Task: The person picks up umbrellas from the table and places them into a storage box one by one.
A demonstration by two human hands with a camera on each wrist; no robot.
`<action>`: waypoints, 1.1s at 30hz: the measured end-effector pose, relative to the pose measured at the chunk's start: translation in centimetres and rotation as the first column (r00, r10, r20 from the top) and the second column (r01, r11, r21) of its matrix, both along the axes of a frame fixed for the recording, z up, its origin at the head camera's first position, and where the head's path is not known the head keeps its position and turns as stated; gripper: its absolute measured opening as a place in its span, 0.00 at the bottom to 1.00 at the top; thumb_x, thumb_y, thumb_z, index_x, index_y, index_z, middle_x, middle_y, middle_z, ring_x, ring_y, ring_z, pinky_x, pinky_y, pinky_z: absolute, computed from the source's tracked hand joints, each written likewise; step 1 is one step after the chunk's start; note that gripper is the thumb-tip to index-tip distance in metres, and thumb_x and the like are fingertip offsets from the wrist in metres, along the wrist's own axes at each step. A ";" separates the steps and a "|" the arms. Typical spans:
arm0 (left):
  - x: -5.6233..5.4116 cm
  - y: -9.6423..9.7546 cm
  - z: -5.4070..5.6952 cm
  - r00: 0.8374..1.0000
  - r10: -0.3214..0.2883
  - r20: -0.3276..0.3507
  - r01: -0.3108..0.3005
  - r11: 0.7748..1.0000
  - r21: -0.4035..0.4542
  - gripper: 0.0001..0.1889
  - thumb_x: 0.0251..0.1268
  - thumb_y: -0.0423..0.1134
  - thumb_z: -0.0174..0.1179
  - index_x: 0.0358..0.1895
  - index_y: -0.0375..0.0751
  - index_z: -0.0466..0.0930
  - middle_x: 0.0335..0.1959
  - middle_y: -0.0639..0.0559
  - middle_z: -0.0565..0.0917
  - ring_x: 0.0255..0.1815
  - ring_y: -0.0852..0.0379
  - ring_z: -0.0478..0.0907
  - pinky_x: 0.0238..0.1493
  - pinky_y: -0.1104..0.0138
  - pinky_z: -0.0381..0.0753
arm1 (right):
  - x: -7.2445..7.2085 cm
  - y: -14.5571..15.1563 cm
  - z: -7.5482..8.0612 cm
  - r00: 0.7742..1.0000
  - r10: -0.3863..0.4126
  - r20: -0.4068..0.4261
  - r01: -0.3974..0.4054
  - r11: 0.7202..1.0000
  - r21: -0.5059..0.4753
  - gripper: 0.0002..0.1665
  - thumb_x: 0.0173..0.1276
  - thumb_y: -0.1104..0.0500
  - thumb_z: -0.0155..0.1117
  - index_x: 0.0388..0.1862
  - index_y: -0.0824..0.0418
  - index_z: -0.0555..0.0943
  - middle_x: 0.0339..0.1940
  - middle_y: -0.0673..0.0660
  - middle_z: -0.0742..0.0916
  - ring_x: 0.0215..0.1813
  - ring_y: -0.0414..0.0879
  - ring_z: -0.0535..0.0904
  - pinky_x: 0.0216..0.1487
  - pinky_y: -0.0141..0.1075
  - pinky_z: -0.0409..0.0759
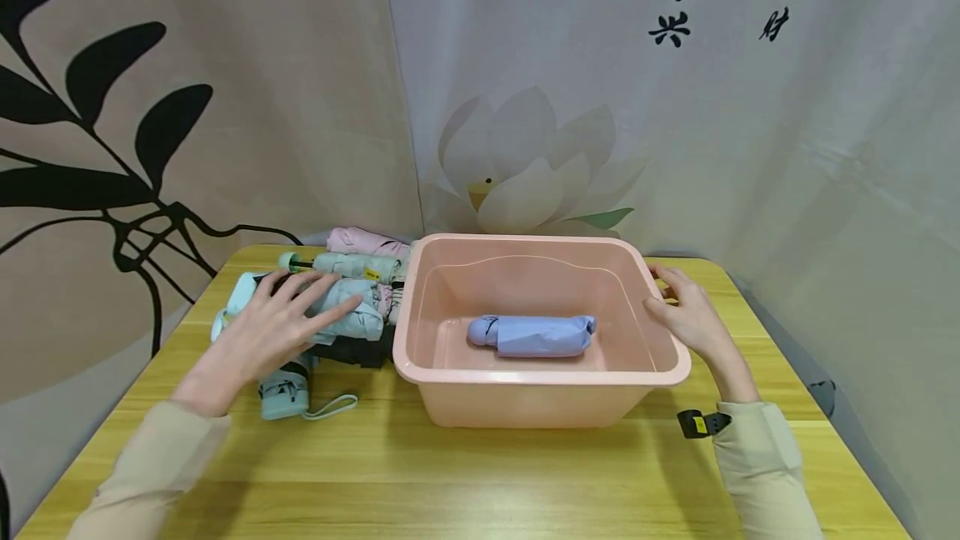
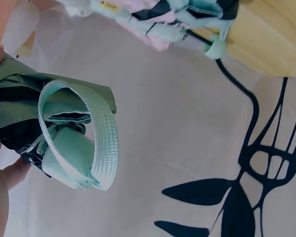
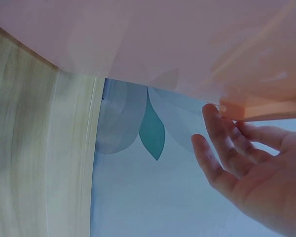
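Note:
My left hand (image 1: 266, 327) reaches over the pile at the table's left and grips a folded pale blue-green umbrella (image 2: 71, 148). Its short handle and looped wrist strap (image 2: 106, 143) stick out beside the hand in the left wrist view. At the right rim of a pink plastic basin (image 1: 543, 402), my right hand (image 1: 686, 311) holds the edge, thumb on the inner side and fingers outside. Inside the basin, a folded periwinkle umbrella (image 1: 543, 336) lies crosswise on the bottom.
Several folded umbrellas lie heaped against the basin's left side, among them a pink one (image 1: 363, 242) and a black one (image 1: 360, 350). A light blue umbrella (image 1: 285, 394) with a strap (image 1: 330, 407) lies nearest the front. Behind the wooden table (image 1: 480, 482) hangs a printed curtain (image 1: 300, 107).

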State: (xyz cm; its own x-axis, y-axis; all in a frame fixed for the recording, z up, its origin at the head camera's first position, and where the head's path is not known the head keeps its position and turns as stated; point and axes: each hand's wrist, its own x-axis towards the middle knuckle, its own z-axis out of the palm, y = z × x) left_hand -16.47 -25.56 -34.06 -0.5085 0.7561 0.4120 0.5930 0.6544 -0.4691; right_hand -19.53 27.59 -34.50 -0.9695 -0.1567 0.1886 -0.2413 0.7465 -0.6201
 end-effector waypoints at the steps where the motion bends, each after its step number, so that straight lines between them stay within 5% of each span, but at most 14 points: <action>1: -0.1 0.0 0.2 1.000 -0.006 -0.011 0.006 1.000 0.004 0.52 0.26 0.41 0.81 0.66 0.56 0.66 0.59 0.38 0.75 0.56 0.39 0.72 0.48 0.41 0.76 | 0.0 0.0 0.0 1.000 0.002 0.000 -0.002 1.000 0.000 0.32 0.68 0.59 0.53 0.69 0.69 0.64 0.62 0.69 0.73 0.50 0.62 0.77 0.42 0.39 0.77; 8: -0.7 0.8 1.6 0.996 -0.043 -0.080 0.045 0.999 0.023 0.50 0.28 0.39 0.81 0.65 0.55 0.67 0.58 0.38 0.76 0.55 0.38 0.73 0.46 0.42 0.77 | 0.0 0.0 -0.1 1.000 0.003 0.004 -0.003 1.000 -0.009 0.32 0.68 0.59 0.53 0.69 0.69 0.64 0.63 0.69 0.73 0.51 0.62 0.77 0.42 0.39 0.77; 33: -1.8 5.0 4.1 0.992 -0.097 -0.081 0.101 0.993 0.053 0.42 0.41 0.38 0.76 0.65 0.59 0.68 0.60 0.40 0.75 0.56 0.40 0.72 0.51 0.44 0.74 | 0.0 -0.1 0.0 1.000 -0.010 -0.002 0.010 1.000 0.003 0.31 0.68 0.59 0.53 0.68 0.70 0.65 0.60 0.69 0.74 0.49 0.62 0.77 0.42 0.39 0.77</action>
State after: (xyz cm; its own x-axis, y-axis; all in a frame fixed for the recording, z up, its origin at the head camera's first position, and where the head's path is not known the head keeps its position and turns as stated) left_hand -18.30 -20.54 -29.98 -0.3968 0.7755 0.4911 0.6194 0.6211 -0.4802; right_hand -19.52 27.53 -34.49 -0.9707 -0.1475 0.1897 -0.2348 0.7505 -0.6178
